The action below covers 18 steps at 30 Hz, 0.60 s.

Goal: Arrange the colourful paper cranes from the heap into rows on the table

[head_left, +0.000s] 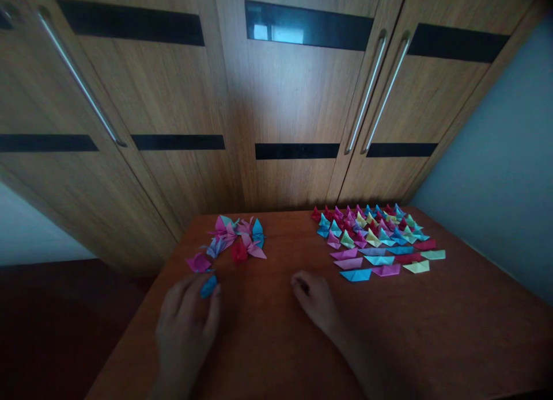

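My left hand (188, 316) is at the table's left side, thumb and fingers curled around a small blue folded paper piece (208, 286). Part of that piece is hidden by the fingers, so its exact shape does not show. Just beyond it lies a magenta origami piece (199, 263), at the near edge of a loose pile of origami cranes (224, 232) in pink, blue, purple and red. My right hand (315, 299) rests near the table's middle with fingers curled in; nothing shows in it. To its right lie flat folded paper boats (355, 275).
Rows of upright paper boats (363, 224) in several colours stand at the table's back right. Behind the brown table (276, 342) rise wooden cabinet doors (294, 101) with long metal handles (367, 92). A pale wall (496, 175) bounds the right side.
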{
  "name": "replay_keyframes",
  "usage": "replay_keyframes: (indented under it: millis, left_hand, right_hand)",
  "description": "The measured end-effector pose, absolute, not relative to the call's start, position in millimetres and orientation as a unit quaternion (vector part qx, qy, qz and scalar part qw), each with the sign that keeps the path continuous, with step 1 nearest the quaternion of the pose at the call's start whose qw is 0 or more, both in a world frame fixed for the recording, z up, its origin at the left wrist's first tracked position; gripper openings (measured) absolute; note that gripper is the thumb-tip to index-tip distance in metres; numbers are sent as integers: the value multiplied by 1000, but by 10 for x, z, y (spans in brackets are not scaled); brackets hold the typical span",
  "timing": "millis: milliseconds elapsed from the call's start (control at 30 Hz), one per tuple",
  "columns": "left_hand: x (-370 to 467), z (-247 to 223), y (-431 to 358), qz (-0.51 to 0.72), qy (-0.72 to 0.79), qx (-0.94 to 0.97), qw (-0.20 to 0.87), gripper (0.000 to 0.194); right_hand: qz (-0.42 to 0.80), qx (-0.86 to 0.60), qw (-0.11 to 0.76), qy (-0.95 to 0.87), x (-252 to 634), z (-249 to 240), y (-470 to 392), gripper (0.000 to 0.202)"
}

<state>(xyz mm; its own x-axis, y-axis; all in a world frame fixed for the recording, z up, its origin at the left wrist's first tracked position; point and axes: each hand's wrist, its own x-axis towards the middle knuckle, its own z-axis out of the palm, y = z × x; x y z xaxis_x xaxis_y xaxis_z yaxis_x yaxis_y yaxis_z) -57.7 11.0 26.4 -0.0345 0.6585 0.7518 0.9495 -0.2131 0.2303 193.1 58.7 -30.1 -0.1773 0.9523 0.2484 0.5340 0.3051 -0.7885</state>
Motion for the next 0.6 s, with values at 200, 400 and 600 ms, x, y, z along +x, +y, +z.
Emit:
replay_keyframes:
  millis: [200,400,600]
  left_hand:
    - [-932,107,137,-241,-589,-748,191,30]
    - [-705,-34,196,-256,-540,-775,203,23]
    - [202,166,364,-253,-469,-843,76,23]
  right_hand:
    - [282,-511,395,-710,1925,-294,607,16]
    - [320,-500,420,-686,1920,-278,559,16]
    - [548,-379,483,-568,1883,-249,433,34]
